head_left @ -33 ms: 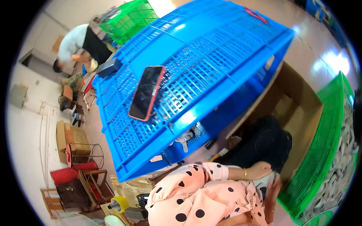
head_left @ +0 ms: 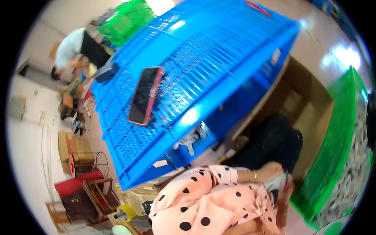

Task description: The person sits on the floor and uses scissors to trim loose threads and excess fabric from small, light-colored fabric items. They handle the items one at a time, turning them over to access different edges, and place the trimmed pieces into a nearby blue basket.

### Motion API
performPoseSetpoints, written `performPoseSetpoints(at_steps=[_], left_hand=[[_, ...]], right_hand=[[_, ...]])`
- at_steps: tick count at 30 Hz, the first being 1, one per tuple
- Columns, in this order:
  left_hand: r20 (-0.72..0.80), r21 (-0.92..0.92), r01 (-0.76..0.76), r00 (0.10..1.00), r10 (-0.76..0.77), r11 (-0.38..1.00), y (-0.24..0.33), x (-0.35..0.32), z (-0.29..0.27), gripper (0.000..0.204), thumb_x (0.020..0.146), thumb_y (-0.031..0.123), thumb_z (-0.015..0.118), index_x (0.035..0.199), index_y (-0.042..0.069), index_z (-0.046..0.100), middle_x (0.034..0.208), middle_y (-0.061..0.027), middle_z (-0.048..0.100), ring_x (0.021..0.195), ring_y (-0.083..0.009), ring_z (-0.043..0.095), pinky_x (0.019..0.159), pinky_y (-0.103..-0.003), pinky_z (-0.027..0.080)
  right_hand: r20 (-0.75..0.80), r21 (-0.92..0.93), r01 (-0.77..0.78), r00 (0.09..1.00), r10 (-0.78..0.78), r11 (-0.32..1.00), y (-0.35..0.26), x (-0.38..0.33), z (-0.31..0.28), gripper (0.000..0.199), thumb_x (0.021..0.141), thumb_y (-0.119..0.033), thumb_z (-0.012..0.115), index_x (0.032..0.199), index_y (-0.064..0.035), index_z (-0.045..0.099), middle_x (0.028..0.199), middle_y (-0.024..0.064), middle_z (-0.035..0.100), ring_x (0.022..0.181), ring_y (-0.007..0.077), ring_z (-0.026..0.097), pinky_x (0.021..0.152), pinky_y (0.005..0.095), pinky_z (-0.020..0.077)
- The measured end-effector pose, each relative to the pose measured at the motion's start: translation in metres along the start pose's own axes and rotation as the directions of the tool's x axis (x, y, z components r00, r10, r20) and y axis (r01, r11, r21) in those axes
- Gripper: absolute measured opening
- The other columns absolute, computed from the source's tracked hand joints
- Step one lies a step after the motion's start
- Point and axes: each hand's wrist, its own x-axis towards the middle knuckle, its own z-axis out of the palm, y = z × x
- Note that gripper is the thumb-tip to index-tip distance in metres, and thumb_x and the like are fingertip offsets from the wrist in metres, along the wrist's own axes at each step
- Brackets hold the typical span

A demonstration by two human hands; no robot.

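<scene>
My left hand [head_left: 270,171], with a gold bracelet at the wrist, is closed, its fingers curled at the edge of a small pale grey-white piece [head_left: 274,181] over my lap. Close on the other side is my right hand [head_left: 288,191], fingers bent around the piece and a thin dark thing whose kind is too small to make out. The hands nearly meet. What lies inside the fingers of each is hidden. Dark trousers [head_left: 270,141] show beyond them, and polka-dot pink cloth [head_left: 211,199] covers my arms and body.
A blue plastic crate [head_left: 164,37] stands ahead, a phone [head_left: 145,96] on its top and pale parts [head_left: 189,143] inside. An open cardboard box [head_left: 313,102] and a green crate [head_left: 333,156] of grey-white pieces are right. Far left, another person [head_left: 72,49] bends over.
The whole view has shifted slightly, with the crate and phone a little further left. My left fingers sit slightly higher, more curled beside the pale piece.
</scene>
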Motion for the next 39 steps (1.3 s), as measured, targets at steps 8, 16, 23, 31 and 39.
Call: performPoseSetpoints(at_steps=[8,16,23,31,39], left_hand=[[-0.004,-0.454,0.295,0.943,-0.333,0.841,0.021,0.007,0.003,0.035,0.099,0.021,0.054,0.067,0.008,0.054,0.059,0.0077,0.044,0.054,-0.0016,0.033,0.047,-0.021,0.029],[0.131,-0.469,0.41,0.908,-0.398,0.782,0.029,0.006,0.0,0.031,0.1,0.021,0.054,0.069,0.013,0.054,0.063,0.0119,0.042,0.057,0.0017,0.031,0.049,-0.018,0.026],[0.069,-0.405,0.34,0.937,-0.343,0.848,0.028,0.002,0.004,0.035,0.099,0.019,0.055,0.066,0.009,0.049,0.061,0.0103,0.039,0.057,0.0003,0.029,0.047,-0.019,0.025],[-0.184,0.123,-0.024,0.982,0.046,0.992,0.019,0.002,-0.035,0.014,0.095,0.019,0.061,0.088,0.007,0.065,0.086,0.0003,0.055,0.084,-0.0081,0.048,0.075,-0.022,0.039],[0.201,0.68,-0.25,0.968,0.153,0.689,0.052,-0.026,-0.064,0.029,0.079,0.01,0.07,0.107,0.015,0.071,0.104,-0.0013,0.068,0.115,-0.027,0.05,0.1,-0.037,0.034]], right_hand=[[0.205,-0.156,0.069,0.978,-0.036,0.985,-0.067,0.053,-0.089,0.02,0.091,-0.024,0.062,0.093,-0.0045,0.06,0.071,0.0197,0.058,0.066,0.0407,0.057,0.055,0.0437,0.0445],[0.36,-0.342,0.29,0.919,-0.161,0.894,-0.058,0.062,-0.088,0.041,0.087,-0.038,0.065,0.068,-0.005,0.05,0.051,0.014,0.047,0.05,0.0337,0.052,0.044,0.0378,0.0367],[0.397,-0.421,0.433,0.878,-0.267,0.797,-0.062,0.069,-0.083,0.04,0.087,-0.042,0.063,0.07,-0.0062,0.054,0.051,0.0114,0.05,0.05,0.0319,0.054,0.043,0.0361,0.0376],[0.297,-0.321,0.245,0.943,-0.149,0.915,-0.045,0.055,-0.063,0.037,0.089,-0.038,0.063,0.075,-0.0043,0.056,0.056,0.0129,0.052,0.053,0.0313,0.056,0.046,0.0361,0.0403],[0.18,0.187,-0.168,0.974,0.134,0.968,-0.037,0.035,-0.046,0.035,0.093,-0.031,0.061,0.081,0.0012,0.056,0.068,0.017,0.054,0.063,0.0344,0.053,0.057,0.0364,0.0423]])
